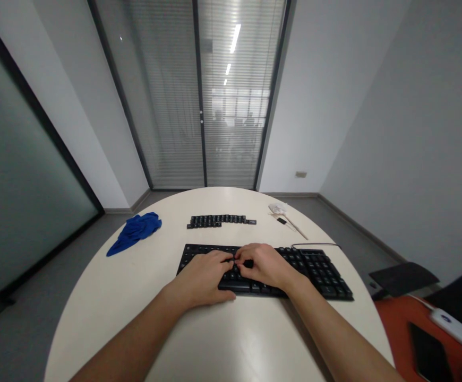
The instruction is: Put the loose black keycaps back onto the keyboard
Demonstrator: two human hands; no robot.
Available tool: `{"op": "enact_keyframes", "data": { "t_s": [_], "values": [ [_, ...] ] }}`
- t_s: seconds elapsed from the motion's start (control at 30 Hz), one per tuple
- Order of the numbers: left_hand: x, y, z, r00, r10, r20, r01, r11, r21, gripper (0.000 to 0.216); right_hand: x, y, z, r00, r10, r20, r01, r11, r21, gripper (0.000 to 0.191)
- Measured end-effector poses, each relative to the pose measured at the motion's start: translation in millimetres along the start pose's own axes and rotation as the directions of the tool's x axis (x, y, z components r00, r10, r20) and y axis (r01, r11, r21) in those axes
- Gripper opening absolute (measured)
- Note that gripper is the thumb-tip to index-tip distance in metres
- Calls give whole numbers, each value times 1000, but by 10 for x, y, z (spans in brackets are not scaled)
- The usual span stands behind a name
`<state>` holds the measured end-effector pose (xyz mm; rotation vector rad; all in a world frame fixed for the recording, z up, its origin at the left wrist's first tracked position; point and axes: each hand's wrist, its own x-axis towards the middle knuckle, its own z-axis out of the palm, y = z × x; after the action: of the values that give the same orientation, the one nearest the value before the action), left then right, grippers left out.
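A black keyboard lies across the table in front of me. Its left part shows small round bare spots, while keycaps cover the right part. My left hand rests over the left half, its thumb along the front edge and its fingertips on the keys, holding the keyboard. Beside those fingertips, my right hand bends its thumb and fingers into a pinch at the keys. Whatever sits in that pinch is hidden. Loose black keycaps stand in rows behind the keyboard.
A crumpled blue cloth lies at the table's left. Back right are a thin stick with a whitish bundle and a small black piece. The keyboard's cable runs right. An orange chair seat holds a dark phone-like slab and power strip.
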<state>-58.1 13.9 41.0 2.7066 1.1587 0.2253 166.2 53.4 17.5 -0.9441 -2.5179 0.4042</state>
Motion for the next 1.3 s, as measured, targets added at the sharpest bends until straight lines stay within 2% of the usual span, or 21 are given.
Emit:
{"op": "enact_keyframes", "data": {
  "t_s": [0.2, 0.4, 0.67, 0.73, 0.8, 0.93, 1.0, 1.17, 1.3],
  "values": [
    [8, -100, 60, 999, 11, -34, -13, 997, -76, 55, -19, 0, 15, 1000, -2, -19, 2, 1000, 9, 13],
    [8, -151, 25, 999, 39, -38, -42, 996, -78, 57, -40, 2, -9, 1000, 10, -22, -10, 1000, 6, 11],
    [23, -174, -20, 990, 88, -114, -99, 990, -102, 37, -50, 0, -23, 1000, 3, -18, -3, 1000, 18, 14],
    [16, -216, 1, 988, 85, -131, -99, 990, -99, 44, -51, 4, -20, 999, 16, -29, -15, 1000, 25, 15],
    [0, -275, 35, 991, 43, -126, -55, 994, -94, 60, -50, 12, -18, 999, 17, -33, -16, 1000, 26, 17],
    [-36, -383, 102, 996, -83, -35, 79, 992, -103, 83, -41, 26, -25, 1000, 9, -14, -9, 1000, 0, 17],
    [-44, -392, 115, 996, -92, -19, 89, 989, -115, 83, -36, 25, -41, 999, 36, -6, -36, 999, -25, 17],
    [-24, -309, 114, 997, -54, -63, 47, 992, -118, 78, 12, -7, -105, 993, 122, 10, -120, 988, -92, 19],
    [-15, -317, 112, 998, -39, -52, 33, 993, -116, 74, 202, -23, -125, 974, 223, 36, -216, 965, -149, 22]
  ]
}}
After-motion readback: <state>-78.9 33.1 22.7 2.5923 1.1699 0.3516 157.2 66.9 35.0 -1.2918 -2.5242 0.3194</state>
